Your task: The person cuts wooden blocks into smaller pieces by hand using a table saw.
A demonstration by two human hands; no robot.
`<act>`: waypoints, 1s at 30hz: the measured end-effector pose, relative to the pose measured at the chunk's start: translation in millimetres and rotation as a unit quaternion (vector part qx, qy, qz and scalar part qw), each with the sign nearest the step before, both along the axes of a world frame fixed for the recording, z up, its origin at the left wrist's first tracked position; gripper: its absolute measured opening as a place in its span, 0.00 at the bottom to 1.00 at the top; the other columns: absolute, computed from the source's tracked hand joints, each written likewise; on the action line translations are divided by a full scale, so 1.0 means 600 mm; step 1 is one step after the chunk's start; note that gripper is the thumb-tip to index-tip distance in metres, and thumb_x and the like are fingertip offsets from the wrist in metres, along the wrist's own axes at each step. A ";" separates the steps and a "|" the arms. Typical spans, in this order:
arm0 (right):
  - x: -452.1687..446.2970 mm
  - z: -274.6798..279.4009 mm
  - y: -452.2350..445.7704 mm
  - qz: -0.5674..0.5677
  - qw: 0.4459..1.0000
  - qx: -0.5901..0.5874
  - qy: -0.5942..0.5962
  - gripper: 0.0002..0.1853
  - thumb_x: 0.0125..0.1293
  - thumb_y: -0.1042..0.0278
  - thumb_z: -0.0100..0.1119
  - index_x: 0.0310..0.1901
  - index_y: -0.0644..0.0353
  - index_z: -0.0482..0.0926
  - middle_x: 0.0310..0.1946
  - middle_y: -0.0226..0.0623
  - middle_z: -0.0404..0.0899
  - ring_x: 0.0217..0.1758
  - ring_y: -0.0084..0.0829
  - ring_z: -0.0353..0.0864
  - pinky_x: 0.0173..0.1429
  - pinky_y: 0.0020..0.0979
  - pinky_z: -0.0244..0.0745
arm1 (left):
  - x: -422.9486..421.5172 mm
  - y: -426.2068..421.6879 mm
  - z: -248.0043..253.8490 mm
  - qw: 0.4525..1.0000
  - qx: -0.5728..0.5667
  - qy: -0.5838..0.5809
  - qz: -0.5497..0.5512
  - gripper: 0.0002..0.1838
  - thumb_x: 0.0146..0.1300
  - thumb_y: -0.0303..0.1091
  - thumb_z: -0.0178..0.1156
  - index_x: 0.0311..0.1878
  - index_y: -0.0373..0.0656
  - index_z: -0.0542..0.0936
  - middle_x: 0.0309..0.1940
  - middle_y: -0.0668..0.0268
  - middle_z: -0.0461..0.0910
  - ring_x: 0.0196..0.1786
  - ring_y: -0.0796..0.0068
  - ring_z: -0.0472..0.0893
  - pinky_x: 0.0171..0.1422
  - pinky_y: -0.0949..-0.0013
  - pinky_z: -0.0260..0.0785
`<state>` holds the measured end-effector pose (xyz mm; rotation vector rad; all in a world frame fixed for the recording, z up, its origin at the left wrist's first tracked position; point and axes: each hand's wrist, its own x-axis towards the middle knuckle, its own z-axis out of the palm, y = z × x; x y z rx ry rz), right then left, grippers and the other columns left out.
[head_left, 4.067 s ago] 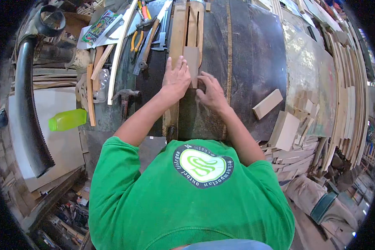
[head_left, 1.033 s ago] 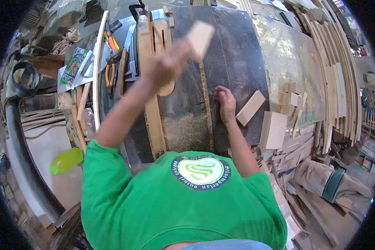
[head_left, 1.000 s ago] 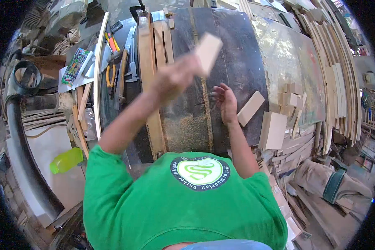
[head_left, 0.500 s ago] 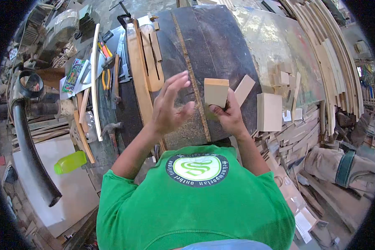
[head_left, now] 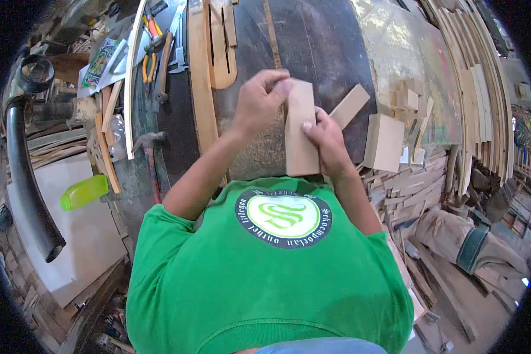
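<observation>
A pale rectangular wooden block [head_left: 301, 135] is held in front of my chest, its long face turned up towards me. My right hand [head_left: 330, 143] grips it from the right side, thumb lying on the face and fingers behind. At the upper left corner of the block, my left hand [head_left: 262, 101] has its thumb and fingers brought together on the edge; the fingertips are partly hidden. Just right of the block, a second, narrower wooden piece [head_left: 351, 106] lies slanted on the dark work surface [head_left: 336, 53]. Further right stands a thick wooden block [head_left: 384, 143].
To the left lie a claw hammer [head_left: 152, 159], orange-handled pliers [head_left: 149, 68] and a caliper [head_left: 177, 41]. A slotted wooden piece [head_left: 223, 65] rests beside a long wooden strip [head_left: 200, 88]. Small offcuts [head_left: 406, 96] and stacked boards [head_left: 475, 88] are at the right.
My left hand has gone from open and apart to closed against the block's top. The block has turned so its long face shows. The camera view has shifted slightly.
</observation>
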<state>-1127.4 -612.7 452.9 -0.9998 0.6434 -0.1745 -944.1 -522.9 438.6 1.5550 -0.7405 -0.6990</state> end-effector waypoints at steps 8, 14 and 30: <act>0.007 -0.050 -0.004 -0.188 0.928 0.309 -0.093 0.19 0.82 0.55 0.53 0.64 0.58 0.76 0.53 0.39 0.86 0.55 0.34 0.87 0.59 0.38 0.85 | -0.041 0.029 0.019 0.974 -0.172 0.045 -0.143 0.26 0.75 0.40 0.62 0.70 0.34 0.77 0.72 0.53 0.75 0.73 0.62 0.76 0.77 0.61 0.67; 0.008 -0.040 0.011 -0.188 0.936 0.290 -0.061 0.20 0.83 0.53 0.50 0.64 0.59 0.76 0.54 0.38 0.86 0.57 0.33 0.87 0.63 0.36 0.84 | -0.082 0.026 0.019 0.990 -0.091 -0.022 -0.106 0.27 0.75 0.43 0.61 0.70 0.37 0.78 0.71 0.55 0.77 0.73 0.62 0.76 0.78 0.61 0.65; -0.028 -0.028 0.026 0.094 0.793 -0.533 0.280 0.26 0.57 0.57 0.82 0.49 0.61 0.80 0.53 0.49 0.84 0.57 0.45 0.87 0.56 0.44 0.82 | -0.014 0.054 -0.023 0.934 -0.139 0.327 0.032 0.26 0.85 0.50 0.43 0.50 0.38 0.84 0.48 0.56 0.86 0.51 0.68 0.86 0.57 0.63 0.82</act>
